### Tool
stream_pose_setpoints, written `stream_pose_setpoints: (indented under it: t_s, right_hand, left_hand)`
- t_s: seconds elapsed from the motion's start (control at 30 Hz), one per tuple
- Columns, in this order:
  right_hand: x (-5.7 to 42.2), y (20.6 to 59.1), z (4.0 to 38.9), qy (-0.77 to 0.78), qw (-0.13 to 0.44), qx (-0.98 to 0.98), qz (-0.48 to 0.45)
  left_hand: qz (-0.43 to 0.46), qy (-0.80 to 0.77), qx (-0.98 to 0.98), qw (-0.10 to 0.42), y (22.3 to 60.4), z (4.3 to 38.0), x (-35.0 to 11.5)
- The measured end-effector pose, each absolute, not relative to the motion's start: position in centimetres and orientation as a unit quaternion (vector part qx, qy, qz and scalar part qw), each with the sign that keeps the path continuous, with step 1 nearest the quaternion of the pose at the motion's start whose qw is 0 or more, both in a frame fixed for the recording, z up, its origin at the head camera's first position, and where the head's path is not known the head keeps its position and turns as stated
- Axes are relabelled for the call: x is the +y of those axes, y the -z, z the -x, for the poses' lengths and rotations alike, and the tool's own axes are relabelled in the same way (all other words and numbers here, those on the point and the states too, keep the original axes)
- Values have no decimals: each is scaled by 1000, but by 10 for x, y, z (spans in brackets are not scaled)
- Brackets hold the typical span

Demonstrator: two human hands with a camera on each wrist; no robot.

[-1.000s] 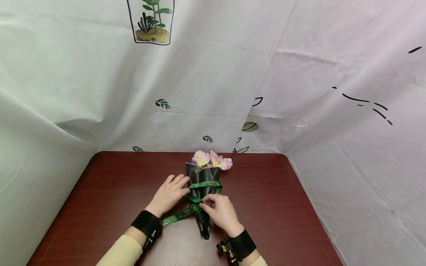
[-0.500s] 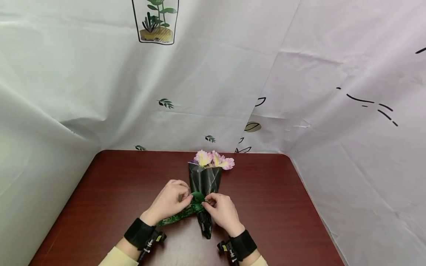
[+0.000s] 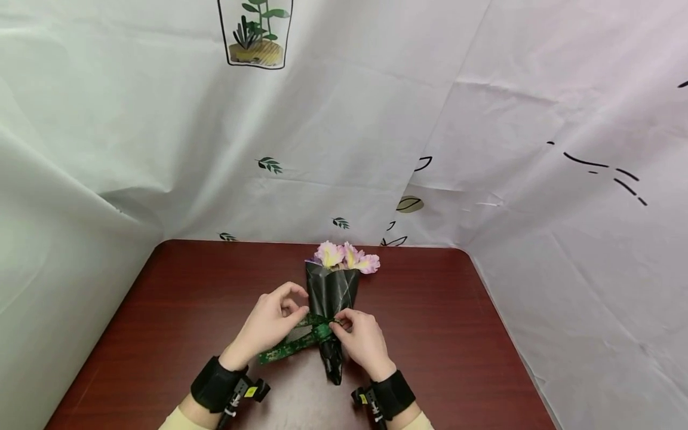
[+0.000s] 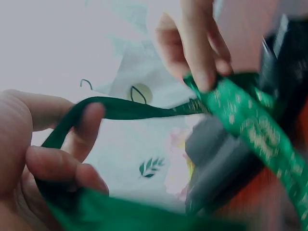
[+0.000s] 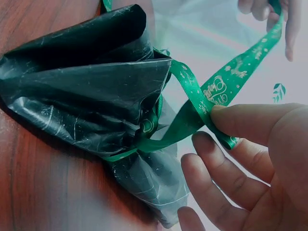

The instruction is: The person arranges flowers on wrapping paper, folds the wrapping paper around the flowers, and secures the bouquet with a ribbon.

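Observation:
A bouquet of pink and yellow flowers (image 3: 349, 258) in a black wrapper (image 3: 329, 292) lies on the table, its narrow end toward me. Around the wrapper's lower part passes a green ribbon (image 3: 288, 349) with gold print, its tail stretching left. My left hand (image 3: 267, 322), left of the bouquet, has curled fingers; in the left wrist view the ribbon (image 4: 260, 134) bends round them. Thumb and fingers of my right hand (image 3: 364, 341) pinch the ribbon at the wrapper; the right wrist view shows the ribbon (image 5: 236, 74) crossing over itself there. Part of the crossing is hidden behind my right fingers.
The reddish-brown table (image 3: 430, 334) extends on both sides of the bouquet. White printed cloth (image 3: 344, 119) hangs behind it and at both sides. Black wristbands (image 3: 217, 385) with small cameras are on both wrists.
The ribbon loop that lay across the wrapper's upper part has come down to the right fingers. My left hand now holds ribbon and has shifted slightly left. The right hand keeps its pinch.

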State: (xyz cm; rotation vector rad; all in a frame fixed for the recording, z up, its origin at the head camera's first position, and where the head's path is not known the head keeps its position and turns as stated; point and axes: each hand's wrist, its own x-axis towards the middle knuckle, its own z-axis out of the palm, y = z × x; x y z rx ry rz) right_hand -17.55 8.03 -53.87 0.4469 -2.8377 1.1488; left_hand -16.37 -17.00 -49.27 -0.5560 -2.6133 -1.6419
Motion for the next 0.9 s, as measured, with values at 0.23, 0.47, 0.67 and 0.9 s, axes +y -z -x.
stream_pose_setpoints:
  t_s: [0.23, 0.47, 0.67, 0.9]
  right_hand:
    - [80, 536, 178, -369, 43, -921, -118]
    - [80, 535, 179, -370, 51, -920, -115]
    - [81, 536, 177, -368, 63, -919, -129]
    - [78, 536, 175, -371, 63, -916, -141]
  left_hand:
    - [246, 563, -774, -154, 501, 156, -161]
    - [264, 513, -808, -118, 518, 162, -155]
    - [225, 421, -879, 16, 525, 175, -145]
    - [256, 339, -905, 20, 526, 189, -135]
